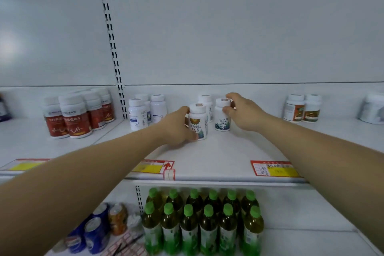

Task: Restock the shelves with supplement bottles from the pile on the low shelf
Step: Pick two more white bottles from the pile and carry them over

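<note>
Both my arms reach onto the white middle shelf point(218, 158). My left hand point(176, 124) grips a white supplement bottle with a sunflower label point(199, 124) from its left side; the bottle stands upright on the shelf. My right hand point(243, 110) holds the cap end of a second white bottle point(222, 118) just to the right, also upright. A third matching bottle point(205, 103) stands behind them, partly hidden.
Red-labelled bottles point(70, 118) stand at the left, white bottles with blue labels point(143, 112) beside them, two orange-labelled bottles point(302, 108) at the right. Green-capped drink bottles point(203, 220) and cans point(93, 230) fill the shelf below. Price tags point(274, 169) line the shelf edge.
</note>
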The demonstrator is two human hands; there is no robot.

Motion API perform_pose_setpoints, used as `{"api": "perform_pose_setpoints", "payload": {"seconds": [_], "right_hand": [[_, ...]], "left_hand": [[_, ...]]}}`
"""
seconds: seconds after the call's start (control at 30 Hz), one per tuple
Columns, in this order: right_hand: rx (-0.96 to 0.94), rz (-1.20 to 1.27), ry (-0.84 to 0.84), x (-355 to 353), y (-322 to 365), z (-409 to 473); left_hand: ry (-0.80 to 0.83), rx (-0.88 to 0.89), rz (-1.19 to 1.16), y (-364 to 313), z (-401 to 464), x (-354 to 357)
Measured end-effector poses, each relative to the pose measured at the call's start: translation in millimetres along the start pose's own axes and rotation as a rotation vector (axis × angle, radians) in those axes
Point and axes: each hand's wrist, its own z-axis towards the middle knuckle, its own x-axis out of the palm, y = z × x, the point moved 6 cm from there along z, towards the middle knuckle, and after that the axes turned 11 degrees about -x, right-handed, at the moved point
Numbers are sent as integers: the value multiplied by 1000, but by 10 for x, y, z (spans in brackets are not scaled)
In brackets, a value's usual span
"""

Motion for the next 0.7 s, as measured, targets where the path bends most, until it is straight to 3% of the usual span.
{"api": "perform_pose_setpoints", "payload": {"seconds": [0.53,0.7], "right_hand": [[-133,-242,100,75,-246,479],[-119,-195,103,2,-269,509]], "left_hand": [[-58,-90,38,-108,580,209],[1,-145,89,-114,531,191]]}}
